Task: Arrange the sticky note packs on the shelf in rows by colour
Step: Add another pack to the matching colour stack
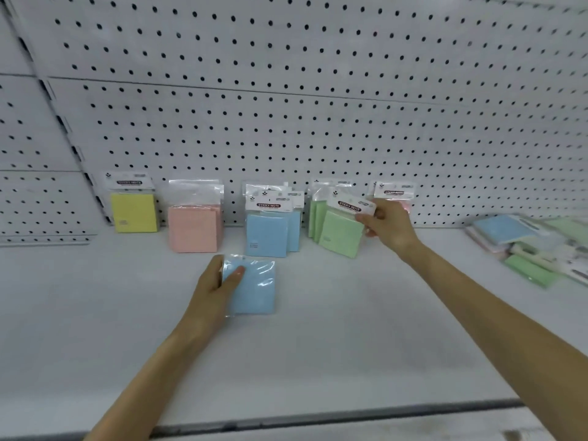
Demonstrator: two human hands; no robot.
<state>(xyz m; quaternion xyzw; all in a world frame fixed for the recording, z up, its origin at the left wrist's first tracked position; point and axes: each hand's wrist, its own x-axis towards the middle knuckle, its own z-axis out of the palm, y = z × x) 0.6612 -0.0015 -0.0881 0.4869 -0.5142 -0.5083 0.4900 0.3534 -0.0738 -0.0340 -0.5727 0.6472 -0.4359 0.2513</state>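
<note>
- The left hand (218, 289) grips a blue sticky note pack (254, 289) by its left edge, thumb pressed on top and the fingers curled underneath, out of sight.
- That pack sits low over the white shelf (318, 351), just near of the blue row (269, 232); I cannot tell whether it touches the shelf.
- The right hand (389, 229) pinches the right end of the header card of a green pack (342, 235) between thumb and fingers (378, 214).
- The green pack tilts at the front of the green row (315, 218), its bottom edge on the shelf.
- Along the far pegboard (286, 106), left to right, stand a yellow pack (133, 213), a pink row (194, 229), the blue row and the green row.
- Another pink pack (394, 192) shows behind the right hand.
- A loose heap of mixed packs (528, 246) lies on the shelf at far right.
</note>
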